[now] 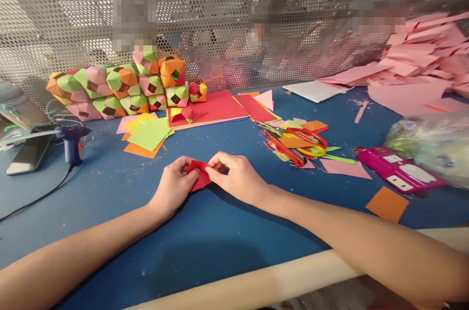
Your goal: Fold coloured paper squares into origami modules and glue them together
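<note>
A small piece of red paper (200, 179) is held between both hands above the blue table (220, 232). My left hand (174, 185) pinches its left side, thumb on top. My right hand (234, 175) has thumb and fingers closed on its right edge. The paper looks folded, though the fingers hide part of it. Beyond the left hand lie loose green, yellow and orange paper squares (148, 133). Farther back, a small red and yellow folded paper piece (182, 115) rests on red sheets (216, 105).
Folded paper balls (120, 80) are stacked at the back left. A hot glue gun (72, 144) with a cord and a phone (31, 151) lie left. Scissors (293, 154) sit among scraps, a magenta device (401, 171) at right. Pink paper (425, 56) heaps against the perforated screen (220, 2).
</note>
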A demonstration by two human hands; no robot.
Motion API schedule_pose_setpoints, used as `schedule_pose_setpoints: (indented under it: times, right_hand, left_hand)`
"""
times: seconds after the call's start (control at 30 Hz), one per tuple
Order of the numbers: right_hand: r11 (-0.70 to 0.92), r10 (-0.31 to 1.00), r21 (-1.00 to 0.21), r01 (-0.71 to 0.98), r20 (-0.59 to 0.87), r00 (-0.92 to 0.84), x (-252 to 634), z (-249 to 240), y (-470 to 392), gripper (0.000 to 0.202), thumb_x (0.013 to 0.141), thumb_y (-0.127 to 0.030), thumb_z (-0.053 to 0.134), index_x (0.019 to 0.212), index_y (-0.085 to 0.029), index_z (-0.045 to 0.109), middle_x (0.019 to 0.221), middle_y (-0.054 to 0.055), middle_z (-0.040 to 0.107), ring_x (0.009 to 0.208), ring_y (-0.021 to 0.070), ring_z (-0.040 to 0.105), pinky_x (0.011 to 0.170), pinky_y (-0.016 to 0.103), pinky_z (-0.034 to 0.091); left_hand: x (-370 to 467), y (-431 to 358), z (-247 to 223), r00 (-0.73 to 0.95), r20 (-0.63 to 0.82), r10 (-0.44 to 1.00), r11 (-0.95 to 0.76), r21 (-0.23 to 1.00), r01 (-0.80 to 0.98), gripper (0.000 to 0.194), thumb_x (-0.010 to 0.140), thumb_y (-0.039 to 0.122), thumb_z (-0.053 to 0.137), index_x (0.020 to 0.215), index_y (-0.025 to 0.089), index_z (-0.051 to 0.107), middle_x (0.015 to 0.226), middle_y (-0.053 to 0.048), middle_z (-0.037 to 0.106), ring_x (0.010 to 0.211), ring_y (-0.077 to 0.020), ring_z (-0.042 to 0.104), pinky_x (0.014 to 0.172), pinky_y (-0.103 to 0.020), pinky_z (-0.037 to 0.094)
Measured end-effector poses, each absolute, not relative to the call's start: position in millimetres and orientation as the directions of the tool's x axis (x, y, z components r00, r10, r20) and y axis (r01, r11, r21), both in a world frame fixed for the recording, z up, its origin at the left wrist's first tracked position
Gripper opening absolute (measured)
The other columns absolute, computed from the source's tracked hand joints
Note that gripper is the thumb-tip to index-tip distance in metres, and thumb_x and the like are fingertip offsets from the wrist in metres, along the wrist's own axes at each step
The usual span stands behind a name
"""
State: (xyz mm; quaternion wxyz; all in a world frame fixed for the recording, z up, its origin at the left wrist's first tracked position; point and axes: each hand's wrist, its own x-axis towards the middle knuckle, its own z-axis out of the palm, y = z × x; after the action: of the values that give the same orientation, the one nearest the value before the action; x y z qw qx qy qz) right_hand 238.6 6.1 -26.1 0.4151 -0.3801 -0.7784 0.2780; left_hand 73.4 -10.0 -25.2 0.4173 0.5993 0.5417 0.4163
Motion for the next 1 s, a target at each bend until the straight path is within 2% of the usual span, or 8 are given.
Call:
schedule_pose_setpoints:
  times: [0.2,0.37,0.43,0.53,0.57,0.73,0.83,1.0]
  right_hand:
    - [0.564,0.816,-0.738,0.371,0.428,-0.388,238,-26,5,0.008,0.079,-0.02,0.053,0.072,-0.018,0.053,0.062,-0.002,0.058,0.056,0.0095,0.053,0.056,0.021,0.042]
    - [0.448,0.887,-0.82,0.356,0.358,-0.291,243,-27,21,0.009,0.078,-0.025,0.054,0.073,-0.018,0.056,0.064,-0.001,0.062,0.055,0.0106,0.055,0.054,0.021,0.044]
    - [0.397,0.916,-0.842,0.366,0.339,-0.214,249,-29,34,0.013,0.077,-0.029,0.055,0.073,-0.017,0.057,0.063,0.0,0.062,0.053,0.0111,0.056,0.052,0.022,0.044]
    - [0.358,0.933,-0.848,0.39,0.34,-0.117,260,-34,58,0.017,0.076,-0.032,0.057,0.071,-0.016,0.057,0.06,0.0,0.06,0.047,0.0107,0.053,0.049,0.023,0.042]
    - [0.347,0.936,-0.851,0.395,0.339,-0.093,263,-37,65,0.018,0.076,-0.033,0.056,0.071,-0.016,0.057,0.059,-0.001,0.059,0.045,0.0106,0.053,0.048,0.023,0.041]
    - [0.318,0.944,-0.869,0.379,0.329,-0.039,272,-50,91,0.027,0.081,-0.038,0.049,0.087,-0.014,0.059,0.064,0.002,0.062,0.05,0.0121,0.059,0.053,0.024,0.045]
    - [0.326,0.941,-0.865,0.382,0.336,-0.042,271,-56,95,0.029,0.08,-0.036,0.051,0.096,-0.013,0.057,0.066,0.002,0.063,0.054,0.013,0.061,0.058,0.025,0.047]
    - [0.347,0.933,-0.853,0.39,0.354,-0.054,269,-59,94,0.02,0.078,-0.031,0.052,0.089,-0.015,0.057,0.074,0.003,0.064,0.048,0.0099,0.058,0.053,0.024,0.046]
  left_hand:
    - [73,-12,-23,0.072,0.06,0.996,-0.082,0.93,0.358,0.012,0.073,0.02,0.052,0.081,0.016,0.06,0.074,0.0,0.063,0.068,-0.0131,0.057,0.06,-0.022,0.044]
    - [71,-12,-17,0.195,0.142,0.971,-0.206,0.907,0.367,0.032,0.08,0.032,0.054,0.108,0.018,0.052,0.1,-0.005,0.065,0.087,-0.0158,0.062,0.075,-0.027,0.049]
    - [63,-3,-14,0.235,0.218,0.947,-0.308,0.822,0.479,0.036,0.083,0.036,0.051,0.115,0.019,0.048,0.115,-0.007,0.061,0.098,-0.0164,0.06,0.082,-0.028,0.049]
    - [40,20,-10,0.232,0.354,0.906,-0.381,0.443,0.812,0.032,0.086,0.038,0.045,0.111,0.019,0.052,0.121,-0.007,0.057,0.111,-0.0175,0.054,0.092,-0.029,0.044]
    - [31,29,-10,0.2,0.374,0.905,-0.35,0.39,0.852,0.031,0.086,0.036,0.044,0.11,0.018,0.052,0.122,-0.009,0.056,0.114,-0.0195,0.051,0.097,-0.032,0.04]
    - [-12,62,-13,0.091,0.38,0.921,-0.195,0.243,0.95,0.04,0.085,0.039,0.044,0.114,0.013,0.052,0.133,-0.019,0.045,0.122,-0.0334,0.041,0.1,-0.048,0.031]
    - [-23,67,-17,0.092,0.322,0.942,-0.154,0.173,0.973,0.036,0.084,0.043,0.043,0.104,0.015,0.057,0.12,-0.016,0.056,0.111,-0.0322,0.051,0.091,-0.044,0.039]
    - [-24,65,-16,0.124,0.262,0.957,-0.149,0.078,0.986,0.032,0.087,0.04,0.036,0.088,0.019,0.061,0.096,-0.009,0.064,0.093,-0.0252,0.058,0.074,-0.033,0.044]
